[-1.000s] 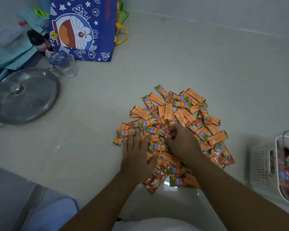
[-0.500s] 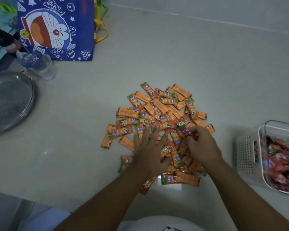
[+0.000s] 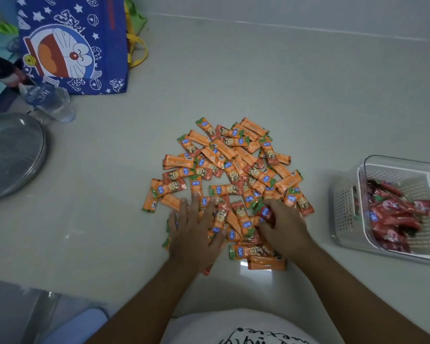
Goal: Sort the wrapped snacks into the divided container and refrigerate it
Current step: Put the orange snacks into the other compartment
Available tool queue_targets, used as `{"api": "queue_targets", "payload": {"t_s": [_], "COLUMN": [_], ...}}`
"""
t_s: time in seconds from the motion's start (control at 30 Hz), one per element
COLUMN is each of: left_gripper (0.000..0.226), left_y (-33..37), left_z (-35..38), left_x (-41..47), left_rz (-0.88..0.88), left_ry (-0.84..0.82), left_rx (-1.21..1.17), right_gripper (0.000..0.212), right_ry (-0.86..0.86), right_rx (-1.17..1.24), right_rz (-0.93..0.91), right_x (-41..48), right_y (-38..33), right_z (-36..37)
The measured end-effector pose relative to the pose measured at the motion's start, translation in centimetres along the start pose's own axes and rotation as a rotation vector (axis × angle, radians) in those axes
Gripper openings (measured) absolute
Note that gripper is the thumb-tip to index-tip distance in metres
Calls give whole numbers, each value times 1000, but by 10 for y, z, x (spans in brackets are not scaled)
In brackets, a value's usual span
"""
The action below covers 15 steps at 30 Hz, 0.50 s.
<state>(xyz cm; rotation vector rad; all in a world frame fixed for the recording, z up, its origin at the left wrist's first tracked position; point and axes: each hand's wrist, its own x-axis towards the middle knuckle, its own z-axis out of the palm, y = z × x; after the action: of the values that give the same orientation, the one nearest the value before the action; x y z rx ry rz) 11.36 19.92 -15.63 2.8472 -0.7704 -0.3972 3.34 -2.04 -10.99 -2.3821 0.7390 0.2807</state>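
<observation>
A heap of orange wrapped snacks (image 3: 230, 167) lies on the pale floor in front of me. My left hand (image 3: 196, 232) rests flat on the heap's near left edge, fingers spread. My right hand (image 3: 283, 227) sits on the near right part, fingers curled around a red wrapped snack (image 3: 265, 211). At the right stands a clear divided container (image 3: 345, 207) with a white perforated insert; its near compartment holds several red wrapped snacks (image 3: 395, 214).
A blue cartoon tote bag (image 3: 72, 43) stands at the back left. In front of it are a lying plastic bottle (image 3: 50, 103) and a glass pan lid (image 3: 10, 155). A pale wall base runs along the back.
Both hands slid from the middle of the heap toward its near right side. The right hand closed its fingers on a red snack. The view shifted, showing more of the container.
</observation>
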Motion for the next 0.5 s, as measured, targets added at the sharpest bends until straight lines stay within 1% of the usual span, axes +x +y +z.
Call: {"api": "queue_targets", "payload": {"t_s": [0.07, 0.1, 0.17, 0.23, 0.27, 0.33, 0.4, 0.5], "left_gripper": [87, 91, 95, 95, 94, 90, 86, 77], "left_y": [2, 3, 7, 17, 25, 45, 66, 91], "left_z": [-2, -3, -6, -11, -14, -18, -19, -25], "left_x": [6, 10, 17, 19, 20, 19, 19, 21], "left_rz": [-42, -51, -31, 28, 66, 156, 251, 307], "left_ry": [-22, -42, -79, -65, -41, -6, -17, -23], "left_rx": [-12, -15, -26, -32, -36, -49, -65, -110], "right_gripper": [44, 42, 35, 25, 23, 30, 38, 46], "right_ry": [-70, -101, -127, -68, -9, 100, 160, 279], "right_rx": [3, 41, 198, 319, 324, 268, 210, 155], "right_rz": [-21, -13, 25, 38, 24, -25, -71, -172], "right_x": [2, 4, 6, 4, 2, -2, -7, -18], "right_y": [1, 1, -1, -3, -4, -6, -8, -7], "right_z": [-1, -4, -12, -21, -27, -40, -56, -84]}}
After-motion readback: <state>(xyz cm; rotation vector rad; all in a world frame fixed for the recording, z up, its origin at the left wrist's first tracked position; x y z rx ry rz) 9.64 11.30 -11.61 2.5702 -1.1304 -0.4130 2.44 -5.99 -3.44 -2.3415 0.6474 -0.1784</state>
